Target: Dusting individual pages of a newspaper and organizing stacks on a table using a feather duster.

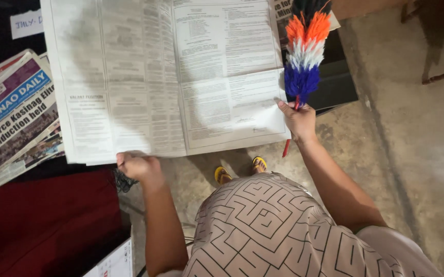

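1 open newspaper (165, 77) spread in front of me; my left hand (137, 165) is closed on its bottom edge. Right hand (298, 120) pins its rt edge w/ fingers, gripping 1 feather duster (305, 51). Stack of folded papers (11, 118) lies left of it.

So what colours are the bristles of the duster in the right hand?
The duster is banded: black at the tip, then orange, white and blue, seen in the head view.

One head-worn camera looks steeply down (close) over the newspaper (165, 77).
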